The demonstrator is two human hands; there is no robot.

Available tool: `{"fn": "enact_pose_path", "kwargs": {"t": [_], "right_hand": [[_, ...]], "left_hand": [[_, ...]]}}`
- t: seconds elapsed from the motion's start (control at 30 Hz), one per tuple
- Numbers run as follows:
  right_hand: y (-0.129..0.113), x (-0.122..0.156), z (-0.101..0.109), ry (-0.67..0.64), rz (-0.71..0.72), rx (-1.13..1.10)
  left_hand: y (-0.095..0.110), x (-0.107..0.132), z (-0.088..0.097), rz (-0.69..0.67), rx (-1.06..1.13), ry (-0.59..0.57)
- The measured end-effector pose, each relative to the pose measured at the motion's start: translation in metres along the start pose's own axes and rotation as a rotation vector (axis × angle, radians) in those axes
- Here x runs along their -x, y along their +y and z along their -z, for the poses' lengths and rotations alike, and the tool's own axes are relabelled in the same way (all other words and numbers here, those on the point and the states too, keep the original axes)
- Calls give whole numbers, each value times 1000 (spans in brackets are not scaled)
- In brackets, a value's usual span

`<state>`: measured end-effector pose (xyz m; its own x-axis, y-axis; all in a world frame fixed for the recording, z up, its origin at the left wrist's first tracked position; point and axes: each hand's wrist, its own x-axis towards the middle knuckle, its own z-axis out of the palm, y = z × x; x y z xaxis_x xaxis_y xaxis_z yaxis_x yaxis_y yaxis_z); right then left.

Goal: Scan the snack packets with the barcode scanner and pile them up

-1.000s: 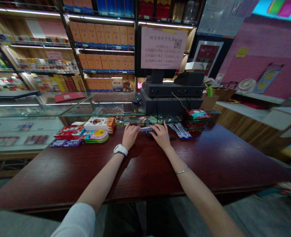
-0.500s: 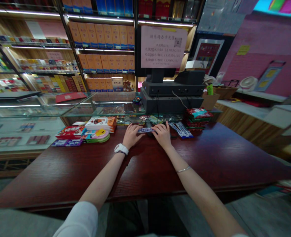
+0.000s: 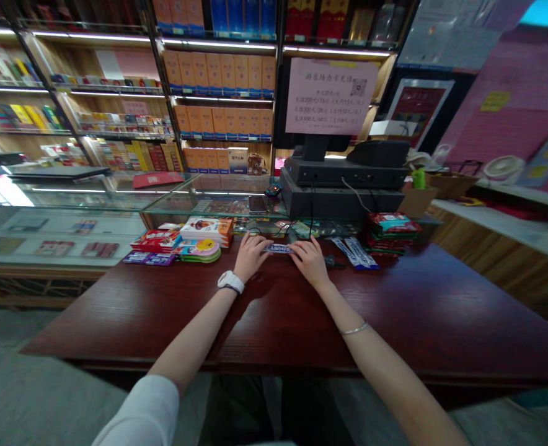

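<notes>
Between my two hands is a small blue-and-white snack packet (image 3: pixel 278 248), held by its two ends just above the dark red table. My left hand (image 3: pixel 251 255), with a white watch on the wrist, pinches the packet's left end. The fingers of my right hand (image 3: pixel 310 259) are closed on its right end. Just behind the packet lies a dark handheld scanner (image 3: pixel 293 235), partly hidden by my right hand. To the right of that hand lie long blue-and-white packets (image 3: pixel 355 253), alike in colour to the held one.
A stack of red and green packets (image 3: pixel 392 232) stands at the right. At the left sit an orange-and-white box (image 3: pixel 207 230), red packets (image 3: pixel 155 240), purple packets (image 3: pixel 148 257) and colourful rounded packs (image 3: pixel 198 250). A black register (image 3: pixel 343 179) and glass counter (image 3: pixel 162 201) border the table's far side.
The camera view has turned a little to the left, so the surroundings appear shifted right. Both hands keep their hold on the packet.
</notes>
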<state>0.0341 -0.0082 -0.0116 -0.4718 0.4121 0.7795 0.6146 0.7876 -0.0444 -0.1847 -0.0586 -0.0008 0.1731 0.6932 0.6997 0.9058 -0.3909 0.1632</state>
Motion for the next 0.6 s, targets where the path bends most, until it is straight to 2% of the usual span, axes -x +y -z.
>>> {"fn": "enact_pose_path", "kwargs": {"t": [0.3,0.6], "right_hand": [[-40,-5,-14,-227,283,-186],[-109,-25,-43,-431,388,-196]], "left_hand": [[-33,47,67,9,4,-199],[-72,96,116,131,-43,-281]]}}
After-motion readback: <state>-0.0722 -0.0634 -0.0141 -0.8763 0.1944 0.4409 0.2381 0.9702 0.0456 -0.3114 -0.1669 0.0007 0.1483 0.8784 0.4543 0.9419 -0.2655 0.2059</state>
